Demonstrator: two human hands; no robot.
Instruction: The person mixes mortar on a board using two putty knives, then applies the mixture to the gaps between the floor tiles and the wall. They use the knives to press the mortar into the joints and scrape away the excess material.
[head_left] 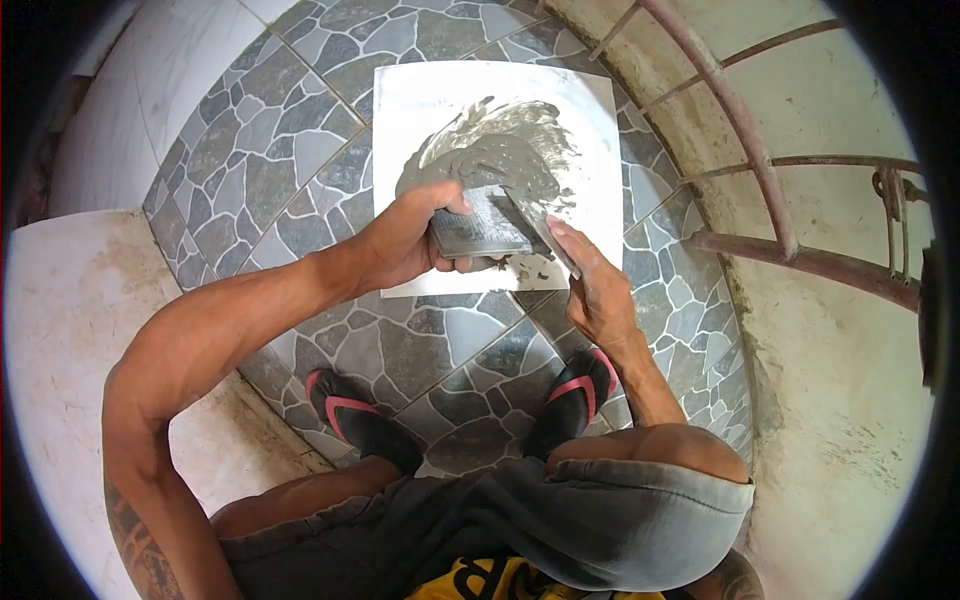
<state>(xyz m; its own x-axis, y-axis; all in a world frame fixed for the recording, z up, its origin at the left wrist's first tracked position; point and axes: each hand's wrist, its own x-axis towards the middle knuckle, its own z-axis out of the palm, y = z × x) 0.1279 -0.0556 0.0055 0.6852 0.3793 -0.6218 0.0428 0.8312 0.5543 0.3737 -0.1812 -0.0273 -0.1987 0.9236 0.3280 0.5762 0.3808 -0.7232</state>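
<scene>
My left hand (412, 238) grips a small grey rectangular slab (484, 228), thumb on top and fingers curled beneath its near edge. The slab's face looks wet and streaked with grey. In my right hand (600, 290) is a thin flat scraper (540, 228), its long edge slanting against the slab's right side. Just beyond both hands lies a thick smear of wet grey cement paste (500, 160), spread in curved strokes over a square white board (597, 130). Small dabs of paste also dot the board near its front edge.
Grey stone-patterned floor tiles (350, 345) surround the board. At the right, a rusty metal railing (745, 140) curves along a stained wall (840, 400). A pale ledge (90, 330) stands at the left. My feet in black sandals (365, 420) are below the board.
</scene>
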